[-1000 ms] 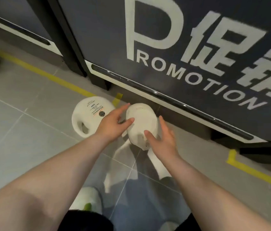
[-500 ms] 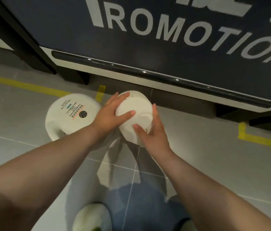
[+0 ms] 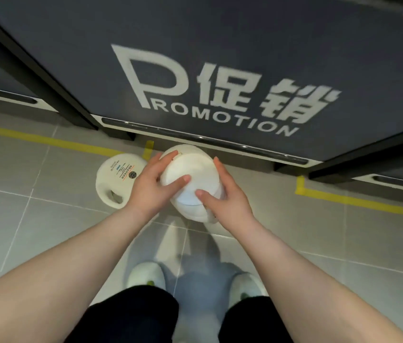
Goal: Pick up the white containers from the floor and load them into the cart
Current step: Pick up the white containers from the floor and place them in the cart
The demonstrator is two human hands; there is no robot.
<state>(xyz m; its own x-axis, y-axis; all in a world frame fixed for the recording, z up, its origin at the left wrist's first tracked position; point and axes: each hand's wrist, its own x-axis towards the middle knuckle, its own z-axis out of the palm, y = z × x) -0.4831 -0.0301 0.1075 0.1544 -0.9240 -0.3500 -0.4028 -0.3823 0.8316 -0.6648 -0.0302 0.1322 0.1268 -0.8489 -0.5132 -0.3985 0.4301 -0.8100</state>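
My left hand (image 3: 149,188) and right hand (image 3: 225,198) clamp a round white plastic container (image 3: 190,179), its long axis running 6-to-12 o'clock; a second handled white jug (image 3: 118,179) lies at 9 o'clock.

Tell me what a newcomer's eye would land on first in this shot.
First, the big white PROMOTION lettering on the dark panel across the top. Next, at centre, the left hand and right hand clasping a white container from either side. Just left of it, a second white container with a printed label lies on the grey tiled floor, near the yellow tape line.
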